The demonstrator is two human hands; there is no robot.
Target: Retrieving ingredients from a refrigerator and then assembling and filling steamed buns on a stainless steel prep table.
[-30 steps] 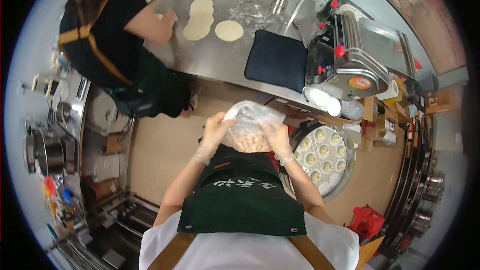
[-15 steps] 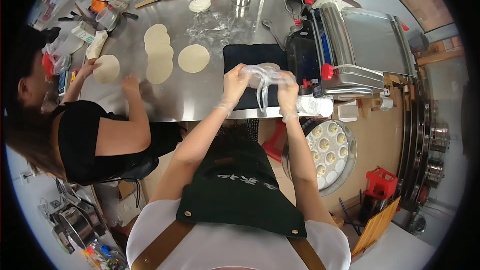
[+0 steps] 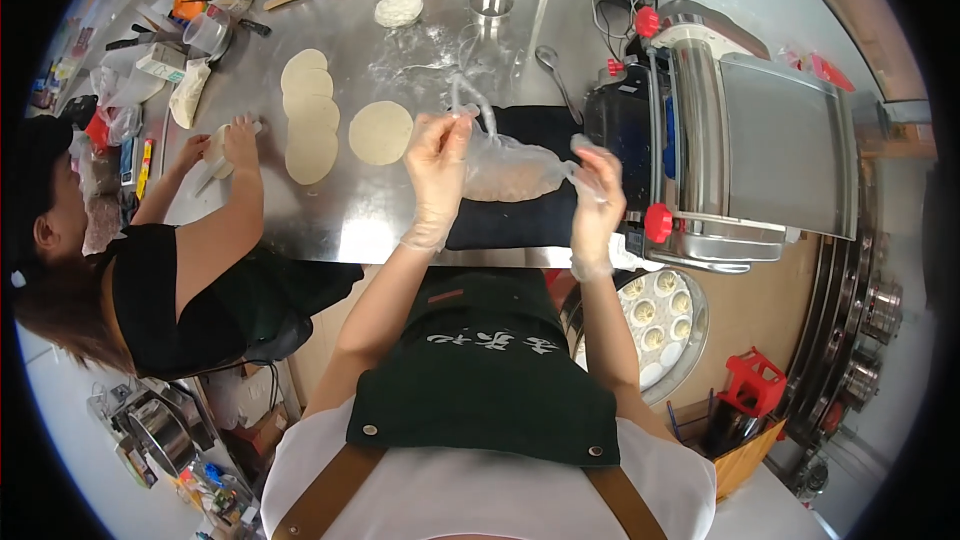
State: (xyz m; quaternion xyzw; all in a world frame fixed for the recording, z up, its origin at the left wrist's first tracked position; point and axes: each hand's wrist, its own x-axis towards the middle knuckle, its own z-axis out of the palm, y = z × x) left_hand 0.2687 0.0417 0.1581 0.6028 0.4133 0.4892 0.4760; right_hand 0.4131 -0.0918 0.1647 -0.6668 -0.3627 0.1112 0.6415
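A clear plastic bag (image 3: 512, 168) with pale pinkish-brown contents hangs or rests over a dark cloth (image 3: 520, 222) at the table's near edge. My left hand (image 3: 438, 165), in a clear thin glove, pinches the bag's upper left part. From there a loose twisted strip of plastic (image 3: 470, 95) trails away over the steel. My right hand (image 3: 597, 195), gloved too, has its curled fingers at the bag's right corner and appears to grip it. Whether the bag's underside touches the cloth cannot be made out.
Left of me a co-worker (image 3: 170, 260) handles a dough round (image 3: 218, 152). Overlapping dough rounds (image 3: 310, 115) and a single round (image 3: 381, 133) lie between us. A roller machine (image 3: 700, 130) stands right; below it is a round tray (image 3: 695, 340) of filled cups. A spoon (image 3: 556, 75) lies beyond.
My hands have spread apart, the left moving left, and the bag's filled body now shows between them. The plastic strip swung from hanging nearward to lying farward. The co-worker lifted and folded a dough round.
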